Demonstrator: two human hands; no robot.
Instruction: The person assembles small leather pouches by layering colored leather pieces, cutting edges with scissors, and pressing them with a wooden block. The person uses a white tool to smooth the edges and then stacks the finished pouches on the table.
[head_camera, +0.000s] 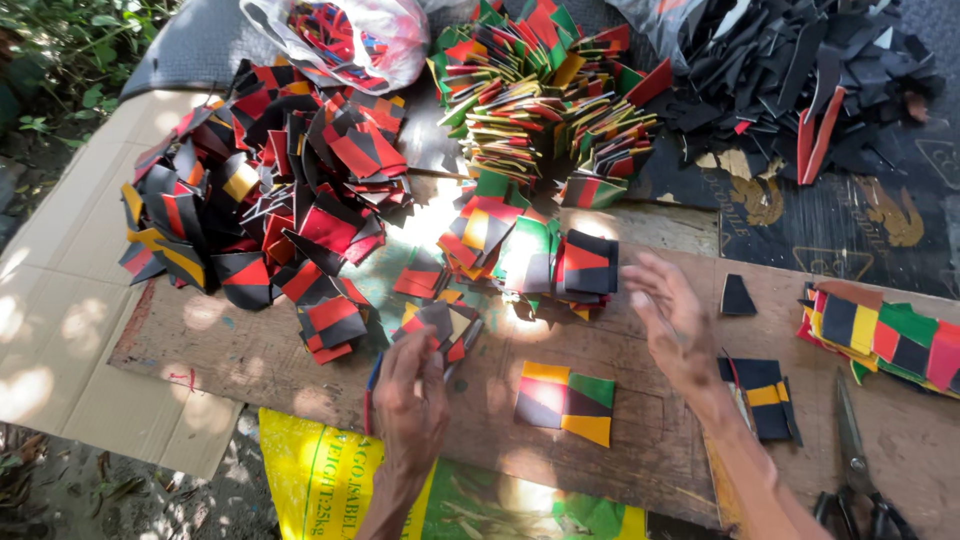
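Head view. The left hand (412, 400) is pinching a small stack of pieces (440, 330), black, red and yellow, at the near edge of the board (230, 350); fingers are closed narrowly on it. The right hand (672, 322) is hovering open, fingers spread wide, holding nothing, just beside a striped stack (585, 265) at mid-board. A four-colour panel (566, 402) is lying flat between the hands.

Packages: a yellow printed sack (320, 470) is lying under the board's near edge, green showing on its right part. A clear plastic bag (350, 35) of red and black pieces is sitting at the top.

Surface: the worn wooden board is resting on flattened cardboard (70, 260) outdoors, in dappled sun. A red-black heap (260, 190) is lying at left, a green-red-yellow heap (540, 90) at top centre, black offcuts (800, 70) at top right. Scissors (855, 470) are lying at lower right.
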